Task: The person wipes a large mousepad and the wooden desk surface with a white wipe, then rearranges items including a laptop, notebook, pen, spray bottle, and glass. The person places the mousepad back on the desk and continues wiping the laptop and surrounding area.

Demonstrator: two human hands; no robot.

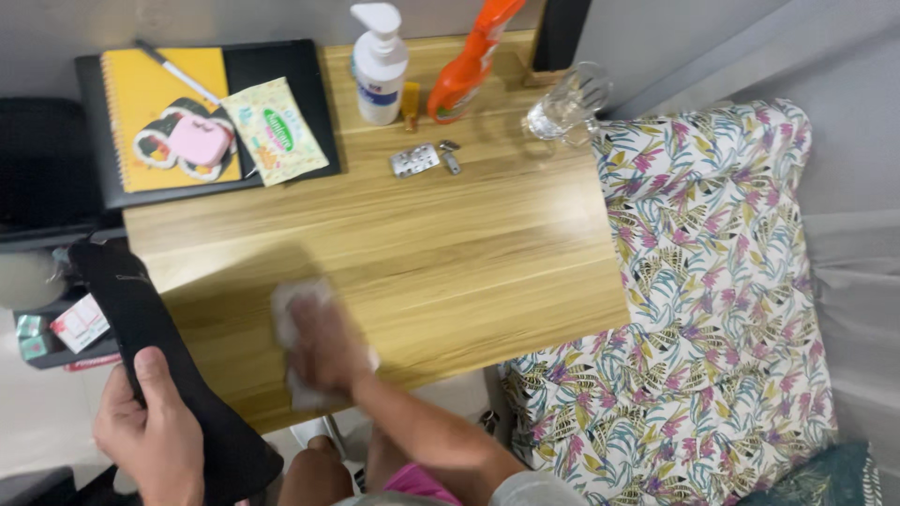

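Note:
My right hand (326, 349) presses a white wipe (292, 309) flat on the near left part of the wooden table (450, 253); the hand is motion-blurred. My left hand (150, 426) grips a long black flat pad (155, 342), lifted off the table's left edge and tilted. The wipe is partly hidden under my palm.
At the back lie a yellow notebook (155, 108) with a pen (178, 73), a pink case (197, 141), a wipes pack (274, 129), a white pump bottle (379, 64), an orange spray bottle (467, 64), a pill blister (414, 160) and a glass (566, 105). A floral pillow (712, 309) is on the right.

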